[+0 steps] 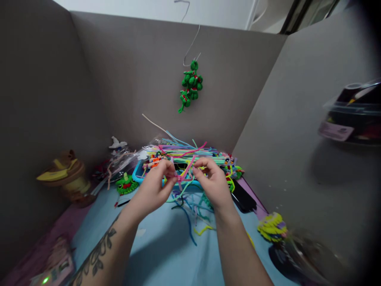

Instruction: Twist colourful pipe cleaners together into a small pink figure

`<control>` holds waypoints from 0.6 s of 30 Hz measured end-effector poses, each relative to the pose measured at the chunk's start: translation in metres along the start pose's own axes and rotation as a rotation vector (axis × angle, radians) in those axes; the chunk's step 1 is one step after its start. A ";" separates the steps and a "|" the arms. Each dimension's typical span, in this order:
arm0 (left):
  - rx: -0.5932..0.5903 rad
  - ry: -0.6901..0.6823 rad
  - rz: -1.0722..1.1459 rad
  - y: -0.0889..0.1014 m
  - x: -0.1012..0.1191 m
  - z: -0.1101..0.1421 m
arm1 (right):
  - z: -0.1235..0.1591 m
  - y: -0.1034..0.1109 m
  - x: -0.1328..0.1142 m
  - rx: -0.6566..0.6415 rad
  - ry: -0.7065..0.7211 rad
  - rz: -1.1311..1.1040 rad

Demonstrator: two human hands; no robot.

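My left hand [157, 184] is closed in a pinch on a pink pipe cleaner [186, 171], which is twisted into a small knot near my fingertips and has a straight end slanting up to the right. My right hand [212, 180] is raised opposite, thumb and fingers pinched close to that pipe cleaner; a mint strand [186, 186] curves up to its fingertips. Which strand the right fingers hold is hard to make out. Behind both hands stands a blue tray [137, 172] heaped with colourful pipe cleaners [184, 151]. Below them, loose blue and teal strands [189, 218] lie on the light blue cloth [169, 258].
A green fuzzy frog figure [126, 184] sits left of the tray, a dark phone [243, 196] right. Further right are a yellow fuzzy bundle [272, 227] and a clear container [312, 254]. Green figures [192, 81] hang on a wire. Grey panels [133, 79] enclose the table.
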State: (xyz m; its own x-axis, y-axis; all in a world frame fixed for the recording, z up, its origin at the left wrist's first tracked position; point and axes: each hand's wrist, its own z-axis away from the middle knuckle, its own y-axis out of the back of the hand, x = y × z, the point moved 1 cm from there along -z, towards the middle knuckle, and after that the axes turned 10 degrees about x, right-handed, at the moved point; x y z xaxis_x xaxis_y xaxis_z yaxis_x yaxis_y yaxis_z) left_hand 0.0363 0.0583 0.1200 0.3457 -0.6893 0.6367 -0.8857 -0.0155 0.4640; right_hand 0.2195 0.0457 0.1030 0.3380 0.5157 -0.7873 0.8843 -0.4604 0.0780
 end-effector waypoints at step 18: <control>-0.123 -0.129 -0.124 0.009 0.006 0.001 | 0.006 -0.004 -0.015 -0.341 -0.048 0.113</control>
State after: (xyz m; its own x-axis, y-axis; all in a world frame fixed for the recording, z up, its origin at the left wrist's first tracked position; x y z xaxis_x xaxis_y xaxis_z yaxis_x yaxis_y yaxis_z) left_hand 0.0297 0.0536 0.1278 0.4001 -0.7745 0.4901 -0.7918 -0.0228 0.6104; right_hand 0.2093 0.0354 0.1104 0.4317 0.4367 -0.7893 0.9014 -0.2410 0.3597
